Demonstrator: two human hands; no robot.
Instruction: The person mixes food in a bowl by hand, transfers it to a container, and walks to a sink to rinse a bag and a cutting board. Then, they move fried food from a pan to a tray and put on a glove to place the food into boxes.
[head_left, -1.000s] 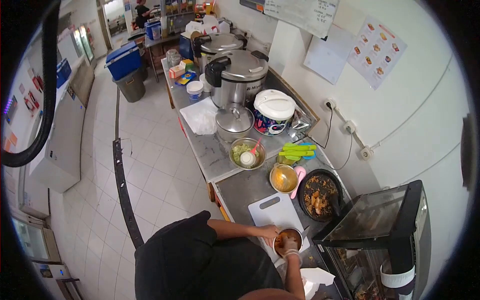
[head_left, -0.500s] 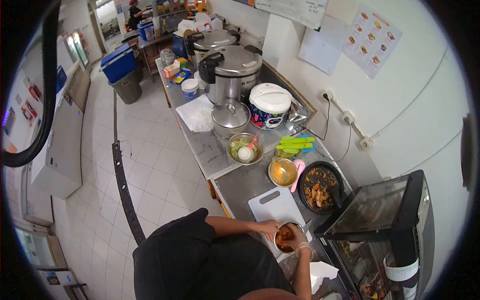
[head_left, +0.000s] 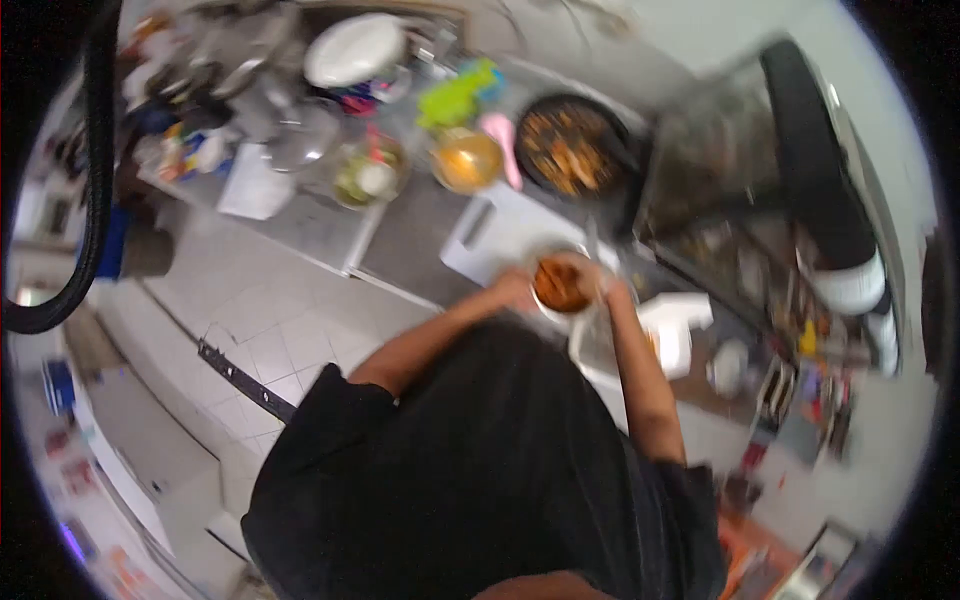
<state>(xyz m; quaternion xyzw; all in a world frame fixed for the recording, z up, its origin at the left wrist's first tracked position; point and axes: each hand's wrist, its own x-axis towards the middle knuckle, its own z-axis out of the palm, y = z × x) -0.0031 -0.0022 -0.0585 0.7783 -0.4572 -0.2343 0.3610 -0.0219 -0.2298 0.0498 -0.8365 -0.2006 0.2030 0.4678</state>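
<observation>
My left hand [head_left: 515, 289] holds the near-left rim of a small metal bowl [head_left: 541, 308]. Reddish-brown, sauce-coated food [head_left: 560, 283] fills the bowl. From the other side, my right hand [head_left: 594, 279] reaches over the rim with its fingers at the food; motion blur hides how they are bent. Under and behind the bowl lies a white cutting board [head_left: 476, 250] with a handle slot. A knife [head_left: 592, 237] rests by the board's right end. Just beyond is a black stone mortar [head_left: 617, 125] with brown, chunky food inside.
A bowl of yellowish liquid [head_left: 466, 162], a pink utensil [head_left: 500, 138] and bright green items [head_left: 460, 95] stand behind the board. A bowl with green food [head_left: 352, 185] is farther left. The glass display case [head_left: 715, 150] borders my right side, near a white open box [head_left: 682, 325].
My view has swung to the right and down, blurring the picture, so the counter appears higher and farther left. Both hands remain at the bowl.
</observation>
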